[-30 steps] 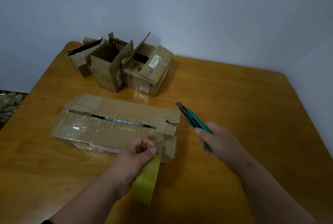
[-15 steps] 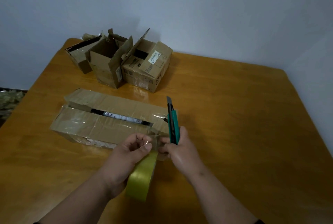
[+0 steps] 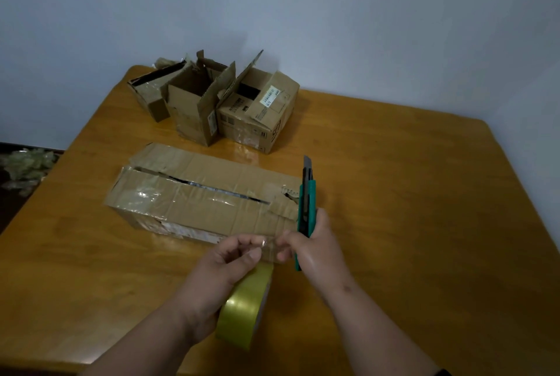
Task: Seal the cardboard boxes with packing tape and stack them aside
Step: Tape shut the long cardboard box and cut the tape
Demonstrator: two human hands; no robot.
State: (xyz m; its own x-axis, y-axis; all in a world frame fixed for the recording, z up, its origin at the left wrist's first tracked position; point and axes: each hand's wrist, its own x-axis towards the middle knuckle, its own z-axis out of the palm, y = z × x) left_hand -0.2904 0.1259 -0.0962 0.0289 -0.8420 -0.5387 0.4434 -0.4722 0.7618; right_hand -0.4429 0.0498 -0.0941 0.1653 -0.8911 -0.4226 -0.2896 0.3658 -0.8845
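Your left hand (image 3: 225, 266): it is curled round the tape roll (image 3: 245, 312), with finger and thumb pinching the loose clear end of the tape. The roll hangs at 6 o'clock on the table (image 3: 424, 224), close to you.
Your right hand (image 3: 312, 242): it grips the green knife (image 3: 306, 209), blade pointing away to 12 o'clock. Its fingertips also touch the loose tape end.
Long box (image 3: 206, 194): it lies in the middle of the table, just past your hands. Its top flaps are down, but a dark gap runs along the seam.
Small boxes (image 3: 218, 106): three sit at 11 o'clock, far side of the table, flaps up, not sealed yet.
Step now: I think you are pulling out a strip to close the long box.
How to do it well: keep the tape flat and tight so it does not twist or stick to itself. Lay it straight over the gap. Press the flaps together first.
Watch out: the blade is out and near your fingers. Keep it pointing away from you.
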